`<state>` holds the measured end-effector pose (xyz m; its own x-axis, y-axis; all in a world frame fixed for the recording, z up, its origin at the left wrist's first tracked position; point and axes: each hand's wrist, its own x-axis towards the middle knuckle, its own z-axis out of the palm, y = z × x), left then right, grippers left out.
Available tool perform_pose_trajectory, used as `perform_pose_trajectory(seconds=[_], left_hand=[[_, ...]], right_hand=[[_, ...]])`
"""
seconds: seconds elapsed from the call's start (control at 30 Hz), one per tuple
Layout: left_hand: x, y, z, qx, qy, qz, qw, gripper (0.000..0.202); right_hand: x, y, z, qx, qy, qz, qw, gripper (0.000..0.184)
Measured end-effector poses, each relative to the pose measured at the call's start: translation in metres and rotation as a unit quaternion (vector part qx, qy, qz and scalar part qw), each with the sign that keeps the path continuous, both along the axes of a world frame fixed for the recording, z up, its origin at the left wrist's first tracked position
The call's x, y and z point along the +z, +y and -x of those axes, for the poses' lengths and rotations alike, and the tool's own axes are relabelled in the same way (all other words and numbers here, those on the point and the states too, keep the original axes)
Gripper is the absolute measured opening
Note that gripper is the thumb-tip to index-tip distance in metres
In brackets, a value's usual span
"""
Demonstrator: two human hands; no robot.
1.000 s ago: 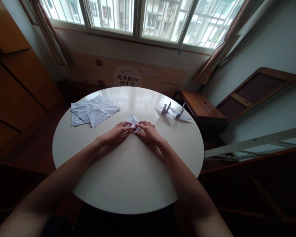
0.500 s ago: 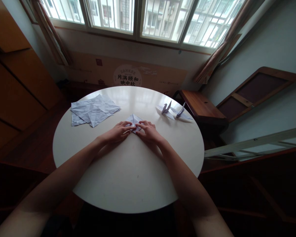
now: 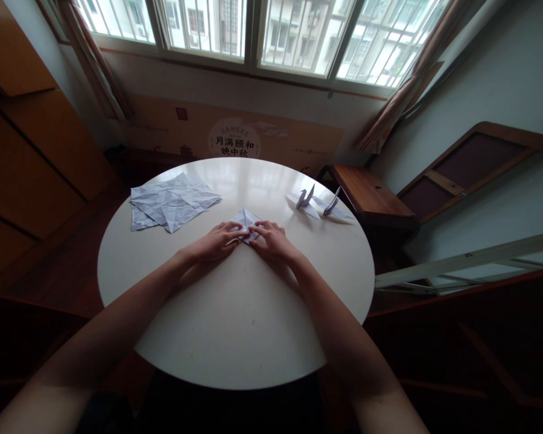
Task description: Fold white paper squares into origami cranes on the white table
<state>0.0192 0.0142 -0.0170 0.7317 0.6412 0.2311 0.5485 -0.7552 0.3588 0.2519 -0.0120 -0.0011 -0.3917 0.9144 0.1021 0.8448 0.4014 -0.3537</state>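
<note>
A small folded sheet of origami paper [image 3: 246, 217], pale and diamond-shaped, lies on the white round table [image 3: 226, 325] between my hands. My left hand [image 3: 218, 240] grips its left side, fingertips pressing on top and thumb low at the near edge. On the right side, my right hand [image 3: 270, 239] does the same, its fingers bent over the paper. Both hands cover much of the paper, so its lower folds are partly hidden.
Creased paper sheets [image 3: 174, 202] lie in an overlapping pile at the table's back left. Two folded paper cranes, one nearer the middle [image 3: 304, 200] and another crane [image 3: 332, 207] beside it, stand at the back right. A wooden bench [image 3: 366, 190] is beyond the table's right edge.
</note>
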Motion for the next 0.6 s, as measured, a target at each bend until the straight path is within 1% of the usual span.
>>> perform_pose_trajectory(seconds=[0.2,0.6], left_hand=[[-0.0021,0.0010,-0.0004,0.001,0.000,0.000,1.000,0.045],[-0.0008,0.0003,-0.0003,-0.001,0.005,-0.004,1.000,0.044]], right_hand=[[-0.0004,-0.0003,0.0002,-0.002,0.000,-0.001,1.000,0.048],[-0.0002,-0.0001,0.0000,0.000,0.003,-0.001,1.000,0.047]])
